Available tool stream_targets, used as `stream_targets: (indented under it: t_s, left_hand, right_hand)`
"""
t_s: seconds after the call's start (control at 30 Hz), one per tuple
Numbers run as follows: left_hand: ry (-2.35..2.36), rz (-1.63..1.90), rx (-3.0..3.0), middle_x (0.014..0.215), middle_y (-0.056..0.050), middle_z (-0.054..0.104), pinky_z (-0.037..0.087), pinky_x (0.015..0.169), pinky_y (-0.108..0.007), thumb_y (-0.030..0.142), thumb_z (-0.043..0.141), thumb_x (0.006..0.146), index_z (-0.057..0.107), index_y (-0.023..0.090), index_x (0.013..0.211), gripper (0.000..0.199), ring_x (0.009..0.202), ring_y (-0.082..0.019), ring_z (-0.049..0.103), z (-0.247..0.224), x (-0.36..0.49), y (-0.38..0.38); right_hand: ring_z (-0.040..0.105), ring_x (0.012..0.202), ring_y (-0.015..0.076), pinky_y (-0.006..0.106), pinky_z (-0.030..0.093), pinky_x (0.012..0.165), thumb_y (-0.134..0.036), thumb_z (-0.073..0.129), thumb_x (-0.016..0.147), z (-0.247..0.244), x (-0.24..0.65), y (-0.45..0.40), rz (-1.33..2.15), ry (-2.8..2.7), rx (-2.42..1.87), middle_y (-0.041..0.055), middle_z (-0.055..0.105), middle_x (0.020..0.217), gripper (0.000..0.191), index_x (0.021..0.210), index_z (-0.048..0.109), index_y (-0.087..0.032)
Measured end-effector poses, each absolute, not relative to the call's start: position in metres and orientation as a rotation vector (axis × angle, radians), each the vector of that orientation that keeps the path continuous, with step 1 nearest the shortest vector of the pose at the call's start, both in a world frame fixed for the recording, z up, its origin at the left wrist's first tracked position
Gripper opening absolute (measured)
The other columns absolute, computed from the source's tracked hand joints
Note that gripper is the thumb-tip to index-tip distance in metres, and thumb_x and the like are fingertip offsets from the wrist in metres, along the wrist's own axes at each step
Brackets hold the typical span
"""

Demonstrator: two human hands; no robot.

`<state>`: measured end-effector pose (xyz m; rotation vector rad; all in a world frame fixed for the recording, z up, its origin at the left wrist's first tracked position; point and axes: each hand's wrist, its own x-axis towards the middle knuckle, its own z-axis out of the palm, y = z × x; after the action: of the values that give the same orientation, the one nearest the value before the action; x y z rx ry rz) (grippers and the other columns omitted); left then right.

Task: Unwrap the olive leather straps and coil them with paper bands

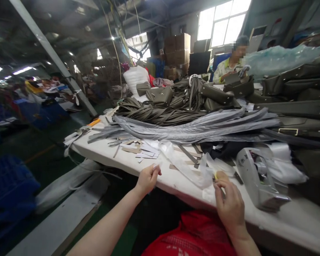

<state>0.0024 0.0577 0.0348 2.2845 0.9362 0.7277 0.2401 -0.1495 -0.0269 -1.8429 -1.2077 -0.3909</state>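
A white-covered table (106, 152) runs across the centre of the frame to the lower right. Dark olive bags (296, 85) are heaped at upper right; a co-worker (229, 69) is behind them, handling a bag. A long bundle of plastic-wrapped strips (192, 131) lies across the table, between the hands and a pile of dark strips (154, 113). A blue crate (10, 192) stands on the floor at lower left. The wearer's red garment (192, 234), bottom centre, bears pale lettering, too blurred to read. A grey tape dispenser (256, 181), just beyond the right hand (229, 199), obstructs that side; its dark marking is illegible. A translucent plastic strip (173, 161) extends from mid-table towards the right hand; contact cannot be determined. The right fingers are clamped on a small yellow item (216, 175), right of centre at the table's near edge. The left hand (147, 177), lower centre, has its fingers drawn together; whether they grip anything cannot be determined. Paper scraps (146, 149) lie beyond it.
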Motion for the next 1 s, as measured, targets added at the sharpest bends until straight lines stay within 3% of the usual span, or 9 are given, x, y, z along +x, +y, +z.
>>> stream_targets:
  t_s: [0.13,0.3,0.5,0.6,0.83,1.0]
  left_hand:
    - [0.818,0.605,2.211,0.069,-0.002,0.063,0.041,0.067,-0.025,0.034,0.041,0.096,0.062,0.021,0.072,0.035,0.066,-0.016,0.059,0.014,-0.034,0.037]
    - [0.877,0.582,2.079,0.069,-0.002,0.064,0.041,0.065,-0.025,0.037,0.043,0.095,0.061,0.021,0.068,0.036,0.066,-0.017,0.06,-0.011,-0.082,0.025]
    - [0.933,0.616,1.98,0.068,-0.003,0.065,0.042,0.065,-0.026,0.041,0.043,0.094,0.062,0.021,0.066,0.039,0.066,-0.018,0.061,-0.023,-0.098,0.024]
    - [0.905,0.607,1.974,0.068,-0.003,0.065,0.042,0.066,-0.026,0.042,0.043,0.094,0.061,0.021,0.067,0.039,0.066,-0.018,0.061,-0.02,-0.095,0.027]
    - [0.885,0.597,1.966,0.068,-0.002,0.064,0.042,0.067,-0.025,0.041,0.045,0.094,0.062,0.021,0.067,0.038,0.066,-0.018,0.061,-0.019,-0.092,0.037]
    - [0.902,0.612,1.944,0.069,-0.002,0.065,0.043,0.069,-0.026,0.039,0.045,0.094,0.062,0.021,0.069,0.036,0.069,-0.019,0.062,-0.027,-0.087,0.037]
  right_hand:
    - [0.062,0.085,0.0239,0.036,0.046,0.08,-0.031,0.051,0.093,-0.017,0.231,-0.142,-0.286,-1.323,-1.967,0.0074,0.067,0.088,0.013,0.09,0.059,-0.022]
    - [0.059,0.093,0.0259,0.038,0.045,0.086,-0.022,0.059,0.084,-0.033,0.225,-0.118,-0.141,-1.651,-2.179,0.011,0.067,0.1,0.018,0.1,0.067,-0.018]
    - [0.058,0.093,0.0256,0.04,0.041,0.089,-0.023,0.056,0.086,-0.026,0.236,-0.103,-0.223,-1.597,-2.185,0.0102,0.067,0.092,0.014,0.08,0.067,-0.018]
    - [0.058,0.089,0.025,0.04,0.04,0.088,-0.031,0.056,0.086,-0.016,0.243,-0.103,-0.097,-1.426,-2.063,0.008,0.067,0.086,0.017,0.076,0.064,-0.02]
    - [0.056,0.062,0.0191,0.031,0.046,0.061,-0.051,0.049,0.088,-0.012,0.246,-0.098,0.221,-0.986,-1.956,0.0009,0.057,0.062,0.035,0.073,0.059,-0.02]
    - [0.052,0.05,0.0147,0.026,0.048,0.048,-0.063,0.043,0.087,-0.019,0.243,-0.089,0.369,-0.798,-1.888,-0.0014,0.054,0.059,0.048,0.078,0.059,-0.018]
